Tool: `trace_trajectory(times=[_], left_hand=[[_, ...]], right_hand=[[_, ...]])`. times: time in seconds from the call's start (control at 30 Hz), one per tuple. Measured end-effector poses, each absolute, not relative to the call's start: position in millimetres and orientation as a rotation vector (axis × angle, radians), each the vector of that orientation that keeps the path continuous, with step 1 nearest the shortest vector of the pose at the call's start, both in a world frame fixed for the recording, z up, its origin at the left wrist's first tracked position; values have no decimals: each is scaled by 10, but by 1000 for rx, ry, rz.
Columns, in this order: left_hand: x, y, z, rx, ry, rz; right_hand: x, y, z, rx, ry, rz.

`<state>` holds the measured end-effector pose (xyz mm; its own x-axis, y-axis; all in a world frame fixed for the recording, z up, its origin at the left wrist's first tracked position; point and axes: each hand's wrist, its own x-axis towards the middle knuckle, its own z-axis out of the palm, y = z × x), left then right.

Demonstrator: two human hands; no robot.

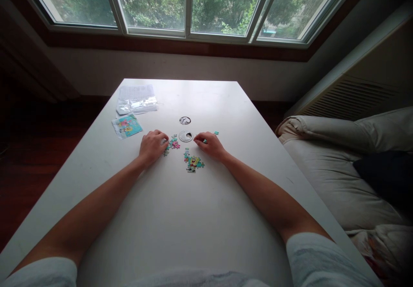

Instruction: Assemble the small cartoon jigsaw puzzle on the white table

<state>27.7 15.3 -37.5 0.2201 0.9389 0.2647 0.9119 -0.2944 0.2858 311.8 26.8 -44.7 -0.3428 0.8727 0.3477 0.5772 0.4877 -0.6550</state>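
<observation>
My left hand (152, 145) rests on the white table (180, 218), fingers curled, its fingertips touching a small heap of loose puzzle pieces (172, 144). My right hand (210, 144) lies with fingers bent and pinched on a small teal puzzle piece (204, 141). A partly joined cluster of puzzle pieces (193, 162), yellow and teal, lies between the two hands, slightly nearer me. Another loose teal piece (216, 133) sits just beyond the right hand.
A small round tin (185, 120) and its lid (186, 136) lie beyond the hands. A colourful picture card (127, 125) and a clear plastic bag on papers (137, 100) sit at the far left. A cushioned sofa (338, 179) stands right of the table; windows behind.
</observation>
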Motion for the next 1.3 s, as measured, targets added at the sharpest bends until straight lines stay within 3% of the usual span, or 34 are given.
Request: trace_trajectory(times=[1.3], left_hand=[[258,222,-496,2569,1444,664]], right_hand=[[3122,283,-494,-1169,-2073,541]])
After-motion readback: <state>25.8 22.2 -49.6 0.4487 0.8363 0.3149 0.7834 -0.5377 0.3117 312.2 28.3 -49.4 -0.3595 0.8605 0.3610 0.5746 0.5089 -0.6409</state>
